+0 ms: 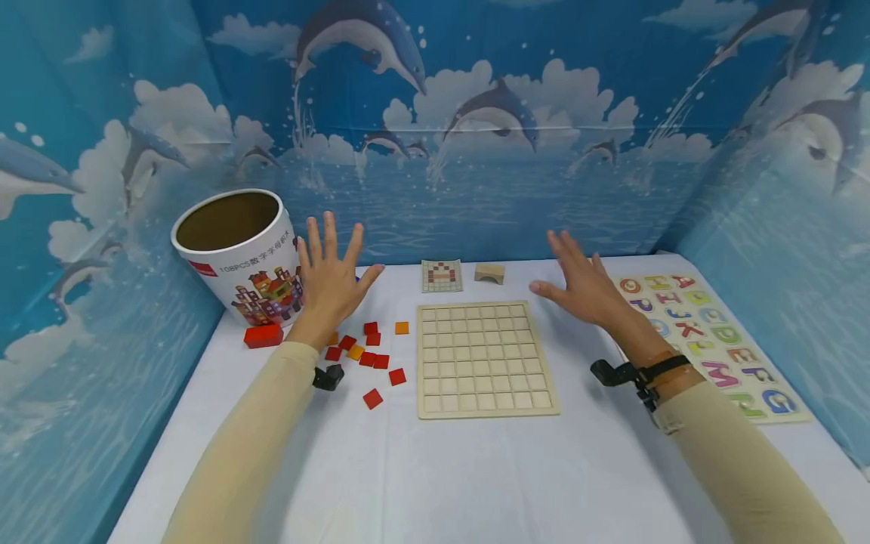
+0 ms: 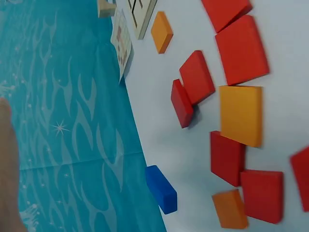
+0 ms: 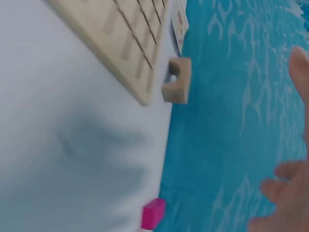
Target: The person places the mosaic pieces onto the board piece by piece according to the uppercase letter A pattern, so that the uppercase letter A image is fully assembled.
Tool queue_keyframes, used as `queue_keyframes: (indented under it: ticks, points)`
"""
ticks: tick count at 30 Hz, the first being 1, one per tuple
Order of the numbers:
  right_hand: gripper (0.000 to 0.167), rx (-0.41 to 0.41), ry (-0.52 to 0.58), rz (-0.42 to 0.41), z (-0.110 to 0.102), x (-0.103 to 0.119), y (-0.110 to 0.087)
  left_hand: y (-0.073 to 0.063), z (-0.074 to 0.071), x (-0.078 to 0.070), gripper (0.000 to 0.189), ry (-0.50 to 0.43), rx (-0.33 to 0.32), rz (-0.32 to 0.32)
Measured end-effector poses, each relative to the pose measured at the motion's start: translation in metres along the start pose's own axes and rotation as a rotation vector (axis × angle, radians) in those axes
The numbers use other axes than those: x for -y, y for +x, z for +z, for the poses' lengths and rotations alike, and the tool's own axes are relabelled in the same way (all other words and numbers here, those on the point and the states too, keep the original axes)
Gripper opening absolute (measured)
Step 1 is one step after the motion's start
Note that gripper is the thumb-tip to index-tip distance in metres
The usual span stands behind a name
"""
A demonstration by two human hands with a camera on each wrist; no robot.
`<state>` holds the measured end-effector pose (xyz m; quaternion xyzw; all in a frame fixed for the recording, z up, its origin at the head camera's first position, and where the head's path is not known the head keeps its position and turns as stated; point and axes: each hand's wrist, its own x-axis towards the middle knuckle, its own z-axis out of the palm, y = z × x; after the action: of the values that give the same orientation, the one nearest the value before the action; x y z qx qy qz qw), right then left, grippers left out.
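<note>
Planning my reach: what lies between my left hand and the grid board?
In the head view, red tiles and orange tiles lie between left hand and grid board.

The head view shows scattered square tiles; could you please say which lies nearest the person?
The red tile lowest in that view; the others lie farther back.

The bench [image 1: 476,476] is white. On its left side stands a bucket [image 1: 234,276], with a red block [image 1: 263,335] near its foot. Beside them lie red tiles [image 1: 372,399] and orange tiles [image 1: 402,328], some touching. In the middle lies a grid board [image 1: 421,363]; behind it are a pattern card [image 1: 441,276] and an arch block [image 1: 489,273]. At the right lies a letter board [image 1: 730,340]. A blue block [image 2: 161,189] and a pink block [image 3: 153,213] are near the back edge.
</note>
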<state>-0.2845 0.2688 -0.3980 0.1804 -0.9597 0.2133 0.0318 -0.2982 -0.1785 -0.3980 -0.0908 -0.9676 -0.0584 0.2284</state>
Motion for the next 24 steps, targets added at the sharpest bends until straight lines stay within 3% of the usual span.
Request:
queue_keyframes:
  ticks: [6, 11, 16, 20, 24]
  points:
    - [0.094, 0.176, -0.014, -0.043, 0.029, 0.009, -0.051, -0.033, -0.011, 0.005, 0.061, -0.06, -0.114, 0.04]
    - [0.089, 0.206, -0.141, -0.073, 0.053, 0.025, -0.089, -0.06, -0.015, 0.013, 0.048, -0.118, -0.165, 0.054]
    - [0.089, 0.189, -0.306, -0.097, 0.061, 0.043, -0.112, -0.08, -0.009, 0.019, 0.046, -0.156, -0.109, 0.036]
    - [0.091, 0.249, -0.256, -0.038, 0.062, 0.048, -0.116, -0.089, -0.002, 0.021, 0.046, -0.161, -0.025, 0.004]
    - [0.093, 0.323, -0.199, -0.01, 0.068, 0.05, -0.117, -0.095, 0.003, 0.022, 0.046, -0.178, 0.127, -0.025]
